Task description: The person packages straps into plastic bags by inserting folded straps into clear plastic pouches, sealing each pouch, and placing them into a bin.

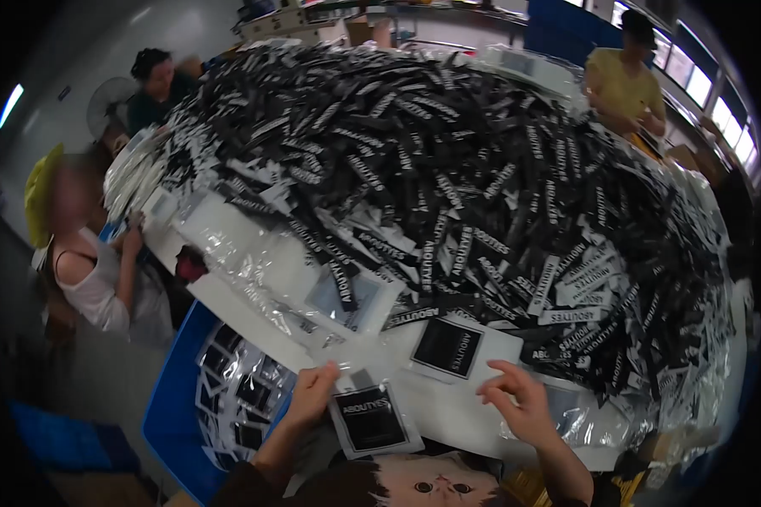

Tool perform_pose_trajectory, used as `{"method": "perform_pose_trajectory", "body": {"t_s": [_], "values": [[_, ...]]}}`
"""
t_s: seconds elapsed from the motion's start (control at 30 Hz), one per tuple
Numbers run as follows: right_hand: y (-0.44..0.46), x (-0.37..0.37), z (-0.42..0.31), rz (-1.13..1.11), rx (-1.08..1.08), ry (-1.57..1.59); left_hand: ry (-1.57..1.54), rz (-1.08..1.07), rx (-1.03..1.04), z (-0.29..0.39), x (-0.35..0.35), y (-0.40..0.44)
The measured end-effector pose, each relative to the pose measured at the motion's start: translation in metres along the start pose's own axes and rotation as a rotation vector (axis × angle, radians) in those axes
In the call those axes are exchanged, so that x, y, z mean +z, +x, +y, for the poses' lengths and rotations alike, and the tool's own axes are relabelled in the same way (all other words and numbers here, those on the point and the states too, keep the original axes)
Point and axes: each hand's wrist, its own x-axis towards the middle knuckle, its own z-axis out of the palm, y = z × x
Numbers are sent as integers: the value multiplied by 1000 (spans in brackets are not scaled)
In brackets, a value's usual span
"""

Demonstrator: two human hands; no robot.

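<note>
My left hand [313,390] is closed in a pinch at the clear upper edge of a plastic bag. That bag [375,421], with a black square panel printed ABOUTYES, hangs tilted near the table's front edge, close to my body. My right hand [518,402] is held over the table with its fingers apart and partly curled, and nothing shows in it. A second bag with a black printed panel [446,347] lies flat between and beyond my hands. Beyond it spreads a large heap of narrow black strip packets [431,194], many lettered ABOUTYES.
A blue bin [167,397] at lower left holds several packed bags [243,390]. Clear plastic sheeting [245,241] covers the table's left side. One person [101,270] works at the left, another [156,84] behind, and a third in yellow [621,89] at far right.
</note>
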Motion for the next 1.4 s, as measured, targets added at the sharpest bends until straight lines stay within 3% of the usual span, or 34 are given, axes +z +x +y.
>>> {"method": "perform_pose_trajectory", "body": {"t_s": [0.07,0.1,0.2,0.27,0.3,0.37,0.47,0.53,0.57,0.63,0.7,0.77,0.8,0.9,1.0,1.07,1.2,1.37,1.4], "values": [[-11,-24,8,2,118,-81,-222,473,-81,-81,-56,-24],[-14,-34,14,19,170,-106,-664,654,48,-85,-51,-36],[-13,-48,15,54,254,-177,-1025,987,72,-138,-78,-73],[-5,-50,6,37,218,-267,-1359,907,-365,-146,-80,-72],[-1,-54,0,29,180,-355,-1109,778,-360,-116,-49,-64],[10,-61,-2,12,45,-453,-730,457,-135,-66,9,-42],[32,-65,-1,55,-133,-609,-92,-157,527,-29,65,-15],[49,-58,6,45,-271,-689,362,-397,835,5,92,6],[59,-53,11,18,-371,-733,359,-428,844,14,105,17],[79,-38,25,10,-584,-862,622,-415,1158,19,124,36],[100,-25,42,106,-676,-1106,672,-435,1140,7,127,39],[118,-20,56,75,-590,-1279,723,-404,1114,0,129,43],[126,-15,62,145,-661,-1296,731,-410,1115,-3,128,43],[127,-8,63,183,-504,-1347,683,-383,1110,-5,129,47],[108,-14,37,151,-362,-1304,684,-404,1056,-4,129,47],[87,-28,14,148,-174,-1113,672,-420,1061,-5,128,48],[68,-85,22,196,-382,-1258,768,-479,912,10,128,46],[57,-99,39,172,-387,-1329,806,-560,918,27,123,55],[56,-99,38,284,-499,-1296,797,-598,944,27,122,57]]}}
